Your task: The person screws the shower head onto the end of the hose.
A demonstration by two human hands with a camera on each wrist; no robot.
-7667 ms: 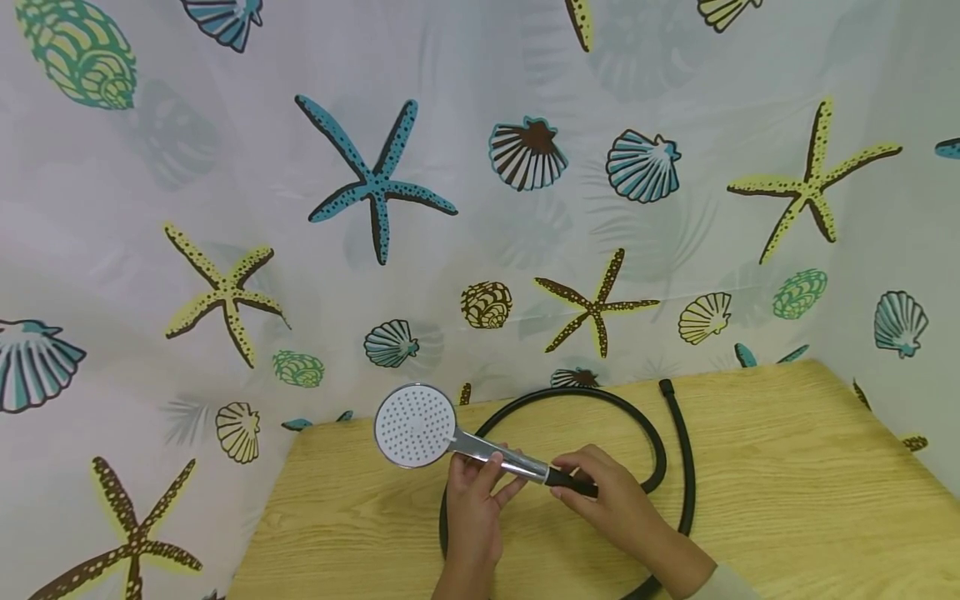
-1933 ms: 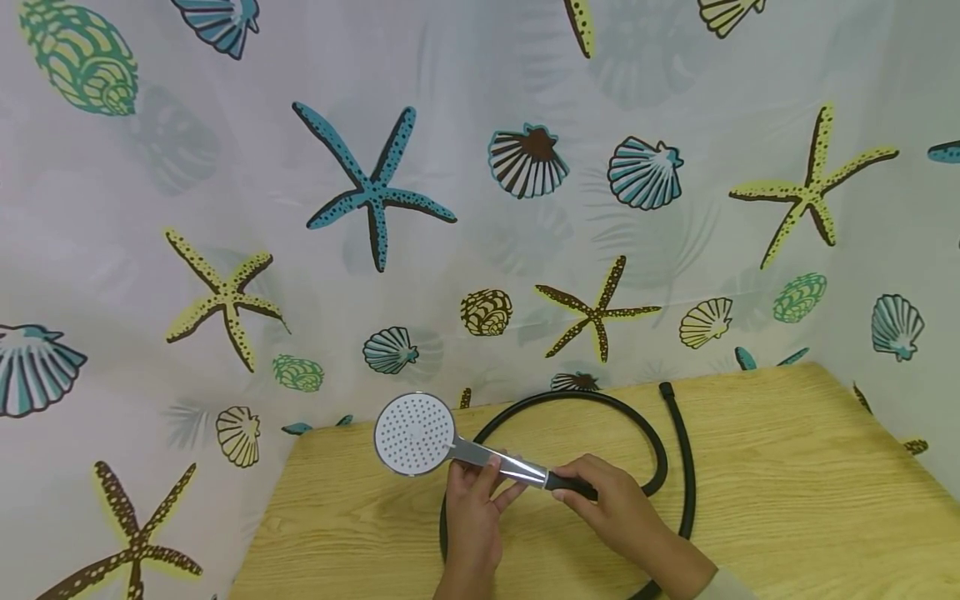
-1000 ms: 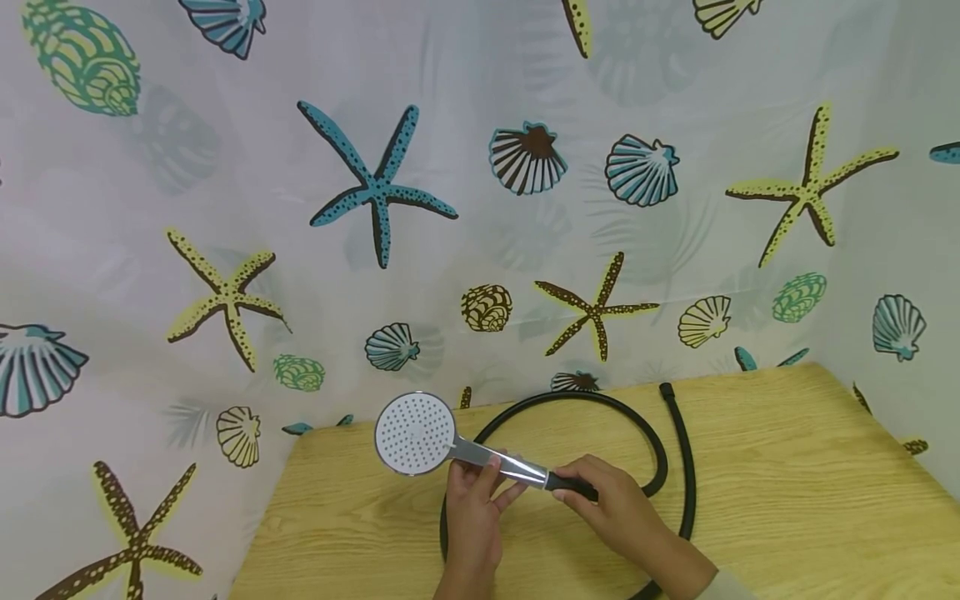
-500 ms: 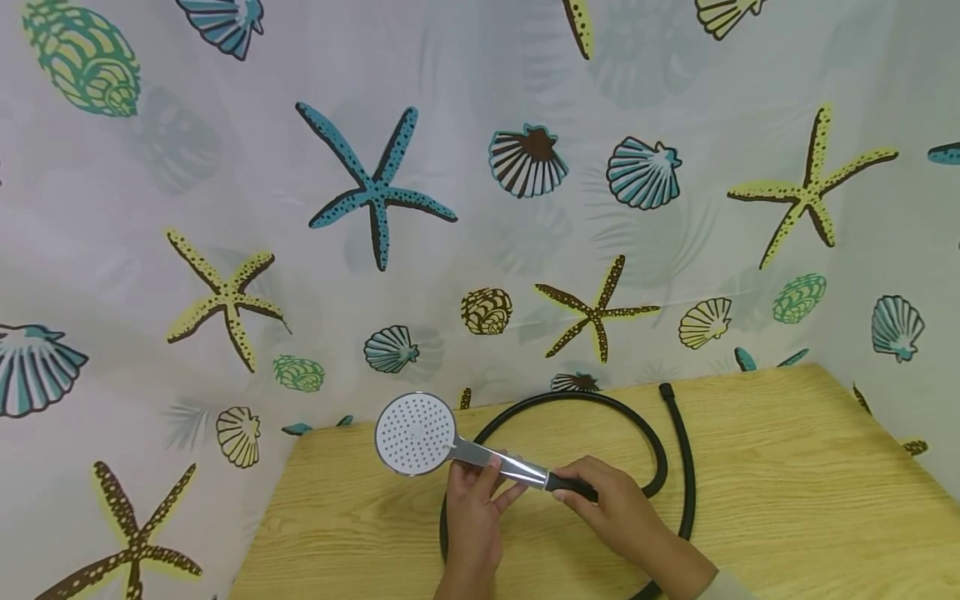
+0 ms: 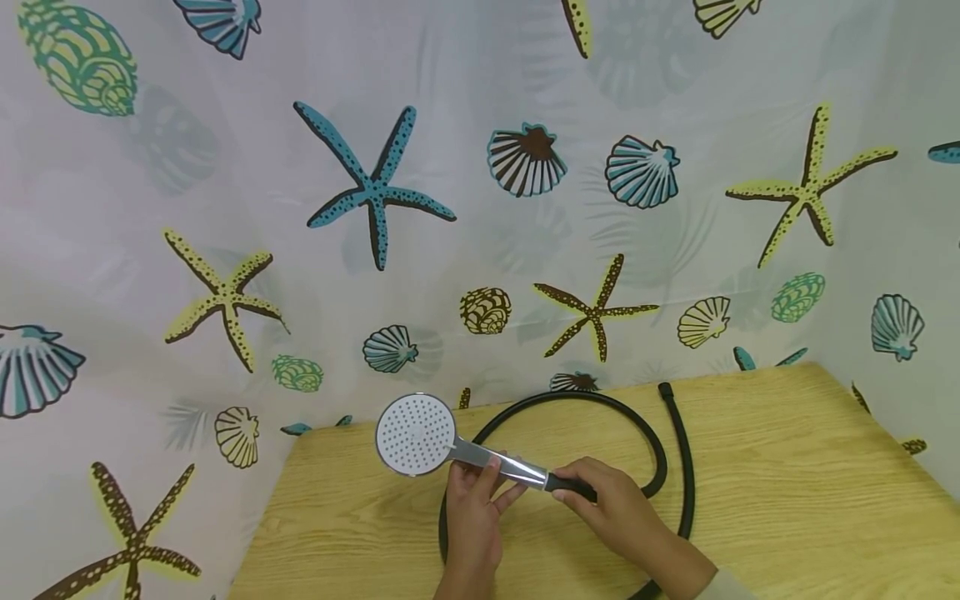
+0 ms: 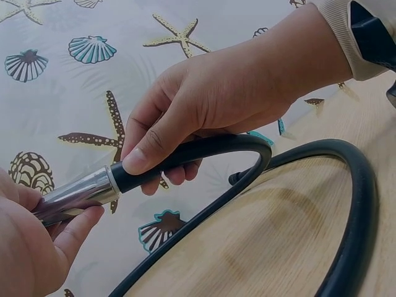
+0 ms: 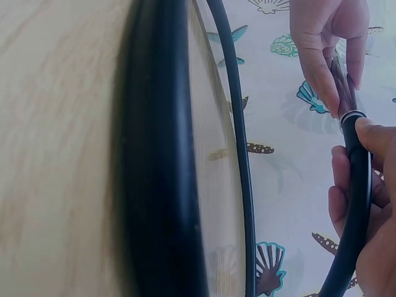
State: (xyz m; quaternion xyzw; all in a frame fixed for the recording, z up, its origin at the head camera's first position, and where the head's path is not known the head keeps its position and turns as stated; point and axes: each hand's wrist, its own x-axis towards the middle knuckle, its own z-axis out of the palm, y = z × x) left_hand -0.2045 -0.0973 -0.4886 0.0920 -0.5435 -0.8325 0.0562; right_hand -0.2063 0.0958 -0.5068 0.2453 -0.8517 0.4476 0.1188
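Observation:
A hand shower with a round white nozzle face (image 5: 416,435) and a chrome handle (image 5: 517,469) is held above the wooden table, its head to the left. My left hand (image 5: 474,521) grips the chrome handle, thumb on top and fingers beneath. Against the handle's lower end sits the end of a black hose (image 6: 133,177). My right hand (image 5: 611,504) pinches that hose end between thumb and fingers, close to the joint; the left wrist view shows the thumb right behind the collar. In the right wrist view, the hose (image 7: 356,204) runs down past the fingers.
The rest of the hose (image 5: 570,393) loops over the wooden table (image 5: 795,467), its free end fitting (image 5: 665,389) lying near the back edge. Behind and on both sides hangs a white curtain (image 5: 480,233) printed with starfish and shells.
Over the last seconds the hands stay almost in place on the handle and hose end. Compared with the oldest frame, the right fingers lie closer round the hose; the whole view has shifted slightly.

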